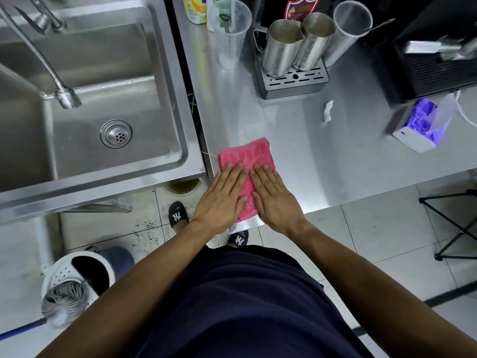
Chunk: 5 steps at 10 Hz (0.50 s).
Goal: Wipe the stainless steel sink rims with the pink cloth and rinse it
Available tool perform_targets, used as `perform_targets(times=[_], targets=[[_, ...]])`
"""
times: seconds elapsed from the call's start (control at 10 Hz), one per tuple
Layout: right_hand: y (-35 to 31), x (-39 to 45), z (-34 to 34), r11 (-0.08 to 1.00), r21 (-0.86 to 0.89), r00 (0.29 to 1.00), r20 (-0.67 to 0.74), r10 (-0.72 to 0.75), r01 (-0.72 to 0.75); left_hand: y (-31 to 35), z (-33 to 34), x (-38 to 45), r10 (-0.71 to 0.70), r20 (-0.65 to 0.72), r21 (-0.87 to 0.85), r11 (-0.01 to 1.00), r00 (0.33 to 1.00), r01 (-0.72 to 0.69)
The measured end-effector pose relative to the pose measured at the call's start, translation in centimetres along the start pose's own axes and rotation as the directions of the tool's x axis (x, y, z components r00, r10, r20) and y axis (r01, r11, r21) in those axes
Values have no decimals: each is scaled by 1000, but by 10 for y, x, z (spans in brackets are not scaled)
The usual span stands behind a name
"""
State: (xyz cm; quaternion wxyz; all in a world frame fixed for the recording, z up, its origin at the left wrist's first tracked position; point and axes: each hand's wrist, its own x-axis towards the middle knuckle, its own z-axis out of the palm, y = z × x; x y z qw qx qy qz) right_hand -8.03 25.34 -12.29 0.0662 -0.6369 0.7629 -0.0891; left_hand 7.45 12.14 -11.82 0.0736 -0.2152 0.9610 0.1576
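A folded pink cloth [246, 156] lies flat on the steel counter [335, 156], close to its front left corner. My left hand [222, 196] and my right hand [275, 196] rest side by side on the cloth's near half, fingers straight and pressed flat. The stainless steel sink [178, 81] is to the left, its rim separated from the counter by a narrow gap. Its basin holds a round drain [116, 133], and a flexible faucet hose [49, 71] hangs over it.
At the counter's back stand a plastic cup [231, 37], two steel pitchers [296, 40] on a drip tray [291, 83] and a black machine [436, 58]. A tissue box [423, 125] and a paper scrap [328, 111] lie to the right. A mop bucket [77, 280] stands on the floor at left.
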Motion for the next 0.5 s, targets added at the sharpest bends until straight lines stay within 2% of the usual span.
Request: perform_targets(times=[0.3,0.4,0.5], targets=[[-3,-1,4,1000,-30,1000,-15,8,-8,-1,4,-1,17,11,7,1000,1000,-17],[-2,3,1,1000,-11,998,-56,-8,7,-2,0,2,41,-32,48,998,999,-39],[-5,-10,-4,995,94,995,-95,-31,40,2,-7,-12,87,-92,92,993,992,-79]])
